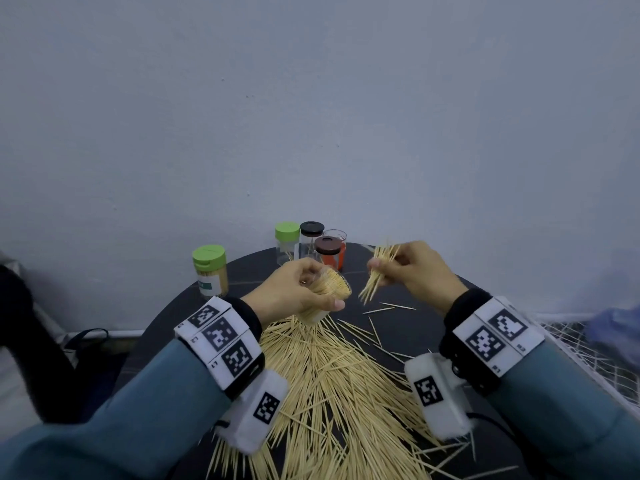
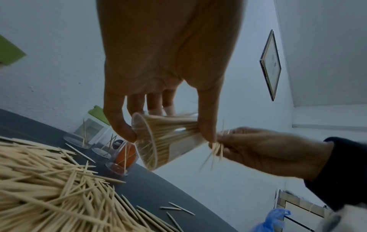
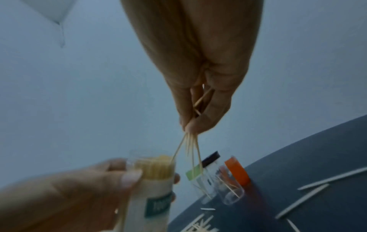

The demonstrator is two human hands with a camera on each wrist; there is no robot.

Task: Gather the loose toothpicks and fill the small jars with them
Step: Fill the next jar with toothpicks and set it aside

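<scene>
Nearest, at 6 o'clock on the round dark table, a large heap of loose pale wooden toothpicks remains, so most gathering is left. Above it, the left hand curls around a clear plastic jar, tilted and already packed nearly full. Just beside, at 3 o'clock, the right hand pinches a small bundle of toothpicks, not yet inserted. At 10 o'clock stands one filled green-lidded jar; at 12 o'clock, a cluster of nearly empty jars.

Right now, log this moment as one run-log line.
left hand: holds packed jar | right hand: pinches toothpick bundle beside jar mouth | pile: on table
</scene>
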